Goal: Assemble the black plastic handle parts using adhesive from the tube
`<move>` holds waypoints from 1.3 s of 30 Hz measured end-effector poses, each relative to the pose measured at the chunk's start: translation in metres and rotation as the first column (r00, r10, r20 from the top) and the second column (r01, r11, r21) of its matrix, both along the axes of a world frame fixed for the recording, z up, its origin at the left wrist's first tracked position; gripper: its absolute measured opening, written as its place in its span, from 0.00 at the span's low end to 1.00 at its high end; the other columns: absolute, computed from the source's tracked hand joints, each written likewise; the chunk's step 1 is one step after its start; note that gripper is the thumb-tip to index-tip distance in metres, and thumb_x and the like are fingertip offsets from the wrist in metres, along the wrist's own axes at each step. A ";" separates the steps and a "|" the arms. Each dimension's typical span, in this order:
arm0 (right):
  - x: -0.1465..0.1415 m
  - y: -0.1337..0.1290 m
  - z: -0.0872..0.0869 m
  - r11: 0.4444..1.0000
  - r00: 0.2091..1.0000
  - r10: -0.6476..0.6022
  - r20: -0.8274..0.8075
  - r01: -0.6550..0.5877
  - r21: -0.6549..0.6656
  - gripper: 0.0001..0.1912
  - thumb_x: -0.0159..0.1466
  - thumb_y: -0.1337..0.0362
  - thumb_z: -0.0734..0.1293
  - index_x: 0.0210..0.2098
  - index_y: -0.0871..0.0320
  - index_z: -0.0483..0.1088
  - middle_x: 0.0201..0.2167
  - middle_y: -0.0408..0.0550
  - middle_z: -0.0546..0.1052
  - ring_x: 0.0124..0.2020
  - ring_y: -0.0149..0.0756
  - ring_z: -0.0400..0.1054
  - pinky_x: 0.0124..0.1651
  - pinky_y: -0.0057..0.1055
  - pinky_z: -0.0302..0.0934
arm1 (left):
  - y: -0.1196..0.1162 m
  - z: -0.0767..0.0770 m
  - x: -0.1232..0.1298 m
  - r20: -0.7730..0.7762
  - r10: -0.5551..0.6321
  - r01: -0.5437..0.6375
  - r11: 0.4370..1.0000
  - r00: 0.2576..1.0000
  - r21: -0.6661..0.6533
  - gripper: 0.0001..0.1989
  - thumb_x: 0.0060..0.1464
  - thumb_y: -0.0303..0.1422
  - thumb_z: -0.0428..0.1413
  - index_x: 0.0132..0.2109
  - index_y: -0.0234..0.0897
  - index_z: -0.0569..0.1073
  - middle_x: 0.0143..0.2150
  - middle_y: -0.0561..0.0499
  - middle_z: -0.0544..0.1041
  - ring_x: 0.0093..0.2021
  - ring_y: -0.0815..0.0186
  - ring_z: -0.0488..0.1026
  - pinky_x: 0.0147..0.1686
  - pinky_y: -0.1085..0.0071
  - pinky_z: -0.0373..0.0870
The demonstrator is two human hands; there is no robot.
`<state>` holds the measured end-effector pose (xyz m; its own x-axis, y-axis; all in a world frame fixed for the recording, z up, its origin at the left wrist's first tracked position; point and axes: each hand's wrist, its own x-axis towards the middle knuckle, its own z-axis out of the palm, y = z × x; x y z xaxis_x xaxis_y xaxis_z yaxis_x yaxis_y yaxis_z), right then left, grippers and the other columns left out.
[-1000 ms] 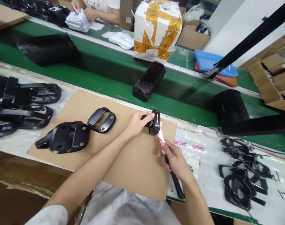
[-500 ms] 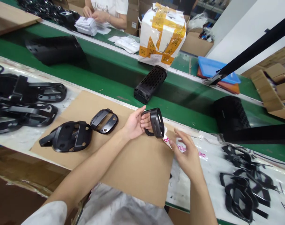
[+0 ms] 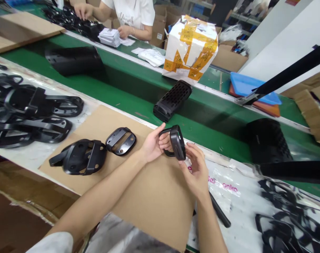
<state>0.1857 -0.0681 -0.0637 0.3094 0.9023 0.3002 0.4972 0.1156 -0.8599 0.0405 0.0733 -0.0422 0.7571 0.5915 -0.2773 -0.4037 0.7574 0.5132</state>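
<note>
Fingers of my left hand [image 3: 152, 146] wrap round the bar of a black plastic end frame [image 3: 179, 144], a rounded ring held on edge above the cardboard sheet [image 3: 160, 196]. My right hand [image 3: 197, 172] meets the frame's lower right edge, thumb below and fingers curled along its side. Left of my hands, a similar black frame [image 3: 121, 141] lies on the cardboard. Beside it rests a larger stack of black frames [image 3: 83, 157]. Under my right wrist a black rod [image 3: 220, 210] lies on the white covering.
Black frames [image 3: 31, 102] are heaped at left, more black parts [image 3: 286, 218] at right. On the green conveyor lie a perforated black housing [image 3: 173, 100] and other black housings [image 3: 75, 60]. A taped box [image 3: 190, 49] stands beyond. A co-worker [image 3: 131, 17] sits across. A black metal arm [image 3: 288, 75] juts in from the right.
My right hand has moved left onto the frame, uncovering the black rod. My left hand keeps its hold. The co-worker's one hand has moved off the white papers toward the black pile.
</note>
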 end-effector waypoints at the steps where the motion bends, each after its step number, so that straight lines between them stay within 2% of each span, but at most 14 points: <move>1: 0.003 -0.002 0.001 1.000 0.999 -0.023 0.032 0.023 0.005 0.19 0.69 0.61 0.68 0.59 0.51 0.69 0.62 0.55 0.66 0.65 0.48 0.62 0.65 0.51 0.62 | -0.001 0.000 0.000 -0.040 0.010 -0.008 0.999 0.999 0.051 0.34 0.59 0.57 0.56 0.19 0.39 0.52 0.16 0.60 0.48 0.16 0.75 0.47 0.20 0.74 0.55; 3: 0.012 -0.006 0.005 0.998 0.988 -0.051 0.146 0.056 -0.027 0.15 0.68 0.61 0.68 0.54 0.52 0.71 0.57 0.54 0.69 0.62 0.48 0.65 0.65 0.51 0.60 | -0.002 -0.001 0.000 -0.120 0.074 -0.052 0.983 0.990 0.178 0.35 0.55 0.56 0.60 0.18 0.39 0.50 0.15 0.61 0.47 0.16 0.76 0.45 0.19 0.74 0.49; 6: 0.031 -0.020 0.014 0.967 0.942 -0.054 0.332 0.132 -0.219 0.11 0.67 0.57 0.68 0.47 0.53 0.72 0.49 0.52 0.72 0.55 0.49 0.67 0.60 0.50 0.62 | -0.002 -0.008 0.000 -0.214 0.236 -0.140 0.913 0.948 0.383 0.34 0.53 0.53 0.62 0.19 0.39 0.51 0.17 0.60 0.50 0.18 0.76 0.46 0.21 0.72 0.43; 10: 0.047 -0.044 0.021 0.813 0.889 0.068 0.453 0.214 -0.542 0.12 0.65 0.54 0.67 0.44 0.53 0.71 0.43 0.51 0.74 0.45 0.51 0.70 0.49 0.49 0.64 | -0.001 -0.020 0.001 -0.284 0.337 -0.103 0.787 0.897 0.609 0.30 0.59 0.51 0.58 0.23 0.39 0.52 0.21 0.59 0.49 0.22 0.74 0.46 0.25 0.70 0.43; 13: 0.048 -0.056 0.024 0.732 0.889 0.171 0.426 0.175 -0.658 0.08 0.68 0.57 0.61 0.41 0.53 0.68 0.39 0.51 0.75 0.42 0.51 0.72 0.43 0.46 0.63 | -0.004 -0.025 0.003 -0.324 0.322 -0.009 0.721 0.890 0.693 0.28 0.62 0.51 0.55 0.24 0.39 0.54 0.22 0.58 0.50 0.23 0.73 0.46 0.26 0.69 0.45; 15: 0.046 -0.062 0.026 0.700 0.937 0.197 0.289 0.073 -0.710 0.10 0.70 0.54 0.59 0.41 0.52 0.65 0.35 0.48 0.76 0.37 0.48 0.73 0.38 0.43 0.64 | -0.007 -0.025 0.004 -0.335 0.304 0.036 0.690 0.892 0.723 0.28 0.62 0.52 0.54 0.24 0.39 0.55 0.23 0.58 0.51 0.24 0.72 0.47 0.27 0.69 0.46; 17: 0.044 -0.067 0.026 0.652 0.990 0.136 -0.034 -0.115 -0.750 0.14 0.71 0.47 0.59 0.45 0.51 0.60 0.31 0.44 0.76 0.26 0.42 0.72 0.27 0.36 0.63 | -0.012 -0.022 0.006 -0.344 0.285 0.071 0.669 0.895 0.739 0.28 0.62 0.53 0.53 0.24 0.39 0.56 0.23 0.58 0.52 0.25 0.72 0.48 0.27 0.69 0.48; 19: 0.039 -0.072 0.024 0.628 0.924 0.000 -0.382 -0.297 -0.719 0.21 0.70 0.41 0.60 0.48 0.50 0.56 0.27 0.40 0.76 0.13 0.34 0.63 0.16 0.28 0.53 | -0.017 -0.020 0.007 -0.350 0.259 0.102 0.656 0.900 0.748 0.28 0.62 0.53 0.52 0.24 0.38 0.57 0.23 0.57 0.53 0.25 0.71 0.49 0.28 0.70 0.49; 22: 0.027 -0.080 0.021 0.691 0.815 -0.154 -0.559 -0.316 -0.651 0.30 0.67 0.38 0.63 0.56 0.51 0.56 0.23 0.36 0.73 0.07 0.25 0.51 0.11 0.22 0.40 | -0.023 -0.020 0.009 -0.355 0.217 0.143 0.638 0.909 0.756 0.26 0.63 0.52 0.52 0.25 0.37 0.61 0.24 0.56 0.56 0.27 0.70 0.52 0.29 0.70 0.51; 25: 0.010 -0.085 0.024 0.807 0.844 -0.278 -0.460 -0.055 -0.588 0.34 0.67 0.41 0.66 0.65 0.51 0.59 0.26 0.38 0.73 0.11 0.24 0.53 0.13 0.22 0.45 | -0.026 -0.021 0.010 -0.343 0.185 0.152 0.641 0.921 0.753 0.25 0.64 0.50 0.52 0.27 0.36 0.65 0.25 0.56 0.59 0.28 0.70 0.55 0.31 0.71 0.53; 27: -0.002 -0.083 0.027 0.845 0.842 -0.367 -0.394 0.125 -0.519 0.35 0.67 0.45 0.69 0.69 0.46 0.59 0.28 0.39 0.71 0.15 0.25 0.55 0.16 0.24 0.50 | -0.027 -0.021 0.010 -0.338 0.175 0.150 0.648 0.925 0.747 0.24 0.65 0.49 0.52 0.28 0.36 0.67 0.26 0.55 0.61 0.28 0.70 0.57 0.31 0.71 0.55; 30: -0.014 -0.075 0.024 0.849 0.820 -0.411 -0.398 0.186 -0.494 0.35 0.67 0.46 0.69 0.70 0.45 0.59 0.27 0.40 0.68 0.18 0.28 0.54 0.17 0.26 0.52 | -0.027 -0.022 0.009 -0.339 0.187 0.146 0.644 0.922 0.751 0.24 0.65 0.49 0.52 0.27 0.36 0.66 0.26 0.55 0.61 0.28 0.69 0.58 0.32 0.71 0.55; 35: -0.015 -0.068 0.017 0.774 0.853 -0.284 -0.438 -0.065 -0.630 0.38 0.65 0.44 0.70 0.70 0.51 0.63 0.23 0.37 0.63 0.18 0.28 0.52 0.17 0.26 0.49 | -0.030 -0.023 0.010 -0.337 0.208 0.135 0.636 0.918 0.759 0.23 0.65 0.48 0.52 0.28 0.36 0.66 0.26 0.55 0.62 0.30 0.69 0.59 0.32 0.71 0.56; 39: -0.017 -0.073 0.018 0.821 0.859 -0.391 -0.330 0.164 -0.547 0.36 0.68 0.45 0.67 0.71 0.47 0.59 0.24 0.37 0.64 0.19 0.30 0.53 0.18 0.27 0.52 | -0.032 -0.022 0.011 -0.340 0.225 0.140 0.612 0.913 0.779 0.24 0.65 0.48 0.51 0.26 0.36 0.65 0.25 0.55 0.61 0.28 0.69 0.58 0.30 0.71 0.54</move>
<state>0.1686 -0.1410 -0.0454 0.5593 0.7447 -0.3643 0.0294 -0.4569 -0.8890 0.0516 0.0412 -0.0637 0.6677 0.7423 0.0568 -0.0664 -0.0166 0.9977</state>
